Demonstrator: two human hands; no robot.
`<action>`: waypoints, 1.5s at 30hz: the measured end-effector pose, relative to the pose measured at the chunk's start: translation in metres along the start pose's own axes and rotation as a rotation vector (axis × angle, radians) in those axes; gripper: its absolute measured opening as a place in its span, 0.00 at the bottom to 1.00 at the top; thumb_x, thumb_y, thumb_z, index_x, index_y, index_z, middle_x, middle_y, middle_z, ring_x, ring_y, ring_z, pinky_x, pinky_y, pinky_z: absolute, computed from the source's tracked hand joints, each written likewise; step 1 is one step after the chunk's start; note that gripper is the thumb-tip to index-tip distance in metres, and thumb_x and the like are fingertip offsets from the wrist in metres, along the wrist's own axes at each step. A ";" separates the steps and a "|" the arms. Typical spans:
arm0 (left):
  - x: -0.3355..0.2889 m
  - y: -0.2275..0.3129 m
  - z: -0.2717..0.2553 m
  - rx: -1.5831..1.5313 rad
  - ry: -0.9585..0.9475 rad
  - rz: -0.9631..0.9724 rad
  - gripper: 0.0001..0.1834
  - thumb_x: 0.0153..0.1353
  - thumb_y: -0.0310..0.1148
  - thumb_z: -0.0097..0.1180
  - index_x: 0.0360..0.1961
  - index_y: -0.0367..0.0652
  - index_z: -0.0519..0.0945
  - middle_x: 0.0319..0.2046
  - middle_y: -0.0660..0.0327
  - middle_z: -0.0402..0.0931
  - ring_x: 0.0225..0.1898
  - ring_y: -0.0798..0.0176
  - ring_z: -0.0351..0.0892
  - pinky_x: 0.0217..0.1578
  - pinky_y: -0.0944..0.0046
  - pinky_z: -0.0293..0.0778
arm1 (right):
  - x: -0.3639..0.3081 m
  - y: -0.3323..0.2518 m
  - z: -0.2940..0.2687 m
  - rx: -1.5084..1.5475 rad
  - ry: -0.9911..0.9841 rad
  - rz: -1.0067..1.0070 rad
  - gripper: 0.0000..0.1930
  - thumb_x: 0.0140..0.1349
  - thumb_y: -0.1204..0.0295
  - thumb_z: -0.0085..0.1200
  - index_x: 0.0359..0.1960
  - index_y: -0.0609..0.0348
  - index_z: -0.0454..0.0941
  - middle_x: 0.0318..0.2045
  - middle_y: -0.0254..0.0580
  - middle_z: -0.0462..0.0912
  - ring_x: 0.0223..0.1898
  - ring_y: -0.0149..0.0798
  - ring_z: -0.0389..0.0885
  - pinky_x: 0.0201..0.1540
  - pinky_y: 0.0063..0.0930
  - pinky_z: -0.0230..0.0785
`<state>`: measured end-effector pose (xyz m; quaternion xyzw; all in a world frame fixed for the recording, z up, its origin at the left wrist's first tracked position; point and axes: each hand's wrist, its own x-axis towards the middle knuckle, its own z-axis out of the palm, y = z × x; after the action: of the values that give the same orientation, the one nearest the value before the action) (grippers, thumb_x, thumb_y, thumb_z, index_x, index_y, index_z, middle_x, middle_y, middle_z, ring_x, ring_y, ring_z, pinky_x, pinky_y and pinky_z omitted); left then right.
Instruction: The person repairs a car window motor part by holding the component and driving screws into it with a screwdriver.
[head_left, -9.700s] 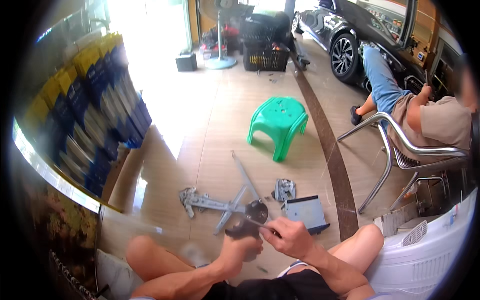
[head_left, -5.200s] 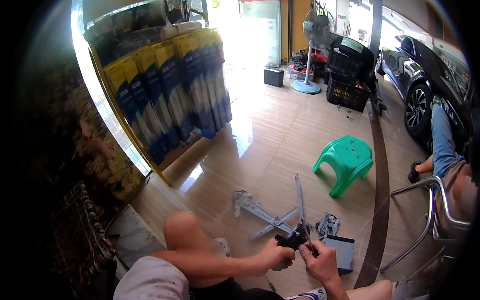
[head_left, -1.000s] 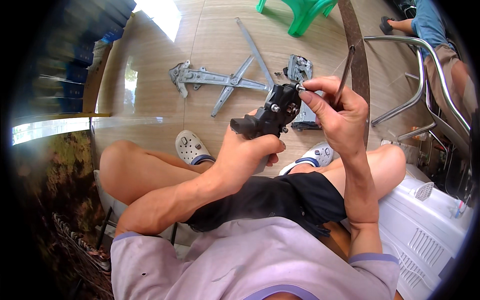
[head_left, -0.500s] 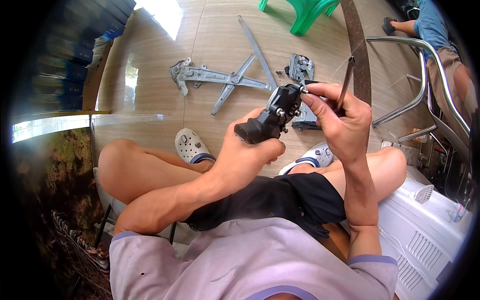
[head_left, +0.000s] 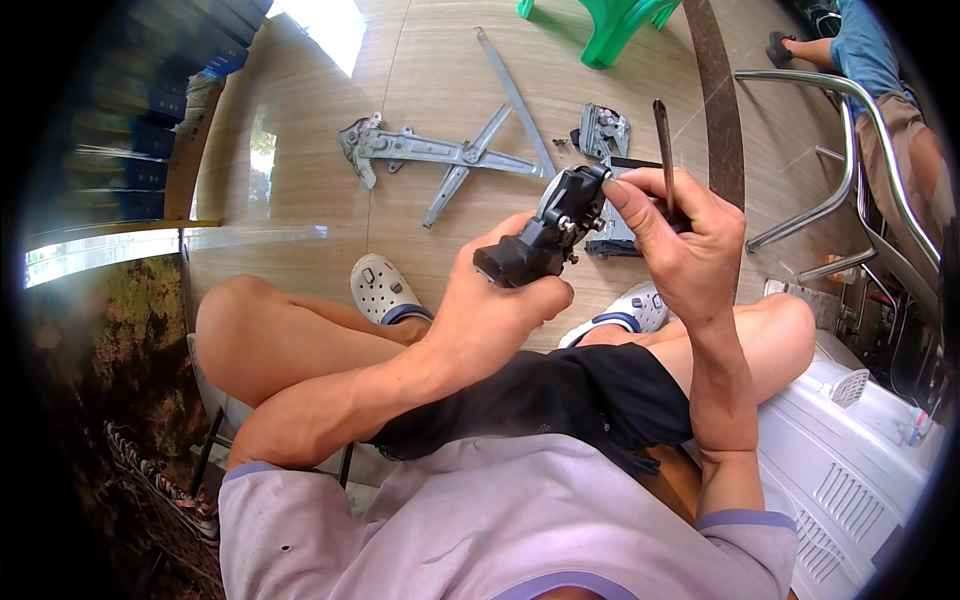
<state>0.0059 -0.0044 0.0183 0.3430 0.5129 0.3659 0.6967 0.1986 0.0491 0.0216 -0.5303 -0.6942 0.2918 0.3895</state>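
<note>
The left hand is wrapped around a black motor, which it holds up over the lap. The right hand is clamped on a thin rod that points up from its curled fingers; its thumb and forefinger come to the motor's upper end, though whether they pinch a small part there I cannot tell.

Below lies a glossy beige floor with faint grain, thin seams and bright patches of reflected light. A dark brown stripe runs down its right side. On the floor, beyond the motor, a crossed metal frame lies flat; just to its right are a latch and, partly behind the right hand, a box. White clogs stand on the floor by the knees.

A green stool is cut off by the top edge. At right, a chair of bent metal tube stands near another person's leg in blue. Blue packs line the left, above a dark mottled panel; a white slotted casing fills the lower right.
</note>
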 end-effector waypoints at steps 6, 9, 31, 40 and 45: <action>0.003 -0.007 -0.002 0.042 0.011 0.055 0.14 0.53 0.22 0.62 0.42 0.37 0.77 0.25 0.64 0.76 0.26 0.71 0.74 0.28 0.68 0.70 | 0.002 0.001 0.001 -0.027 -0.006 -0.028 0.10 0.65 0.68 0.68 0.31 0.62 0.85 0.18 0.35 0.77 0.19 0.28 0.70 0.22 0.26 0.60; 0.002 -0.007 -0.002 0.062 0.010 0.061 0.14 0.53 0.22 0.62 0.42 0.37 0.78 0.25 0.65 0.76 0.26 0.72 0.74 0.28 0.69 0.69 | 0.002 0.000 0.000 -0.044 -0.032 0.046 0.13 0.67 0.66 0.65 0.29 0.63 0.84 0.17 0.35 0.74 0.18 0.28 0.67 0.21 0.27 0.57; 0.001 0.000 -0.001 0.039 0.013 0.030 0.12 0.52 0.23 0.60 0.39 0.36 0.76 0.25 0.65 0.72 0.27 0.72 0.69 0.29 0.68 0.67 | 0.000 -0.002 0.002 0.033 0.008 -0.007 0.08 0.62 0.70 0.68 0.36 0.62 0.84 0.19 0.31 0.78 0.19 0.22 0.68 0.22 0.21 0.59; 0.002 -0.005 -0.003 0.053 0.012 0.055 0.13 0.53 0.23 0.62 0.41 0.37 0.78 0.24 0.64 0.76 0.25 0.72 0.74 0.27 0.69 0.68 | -0.002 0.008 0.002 0.017 -0.043 0.023 0.10 0.61 0.70 0.69 0.38 0.62 0.84 0.20 0.31 0.81 0.18 0.22 0.68 0.21 0.20 0.59; 0.004 -0.008 -0.003 0.066 0.014 0.055 0.13 0.53 0.23 0.62 0.41 0.37 0.78 0.25 0.64 0.76 0.25 0.72 0.74 0.28 0.69 0.69 | -0.002 0.003 0.004 0.031 0.022 -0.032 0.09 0.62 0.69 0.68 0.36 0.62 0.84 0.18 0.31 0.78 0.18 0.22 0.67 0.21 0.20 0.58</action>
<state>0.0047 -0.0042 0.0086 0.3774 0.5198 0.3701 0.6711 0.1970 0.0481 0.0171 -0.5162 -0.6936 0.2906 0.4099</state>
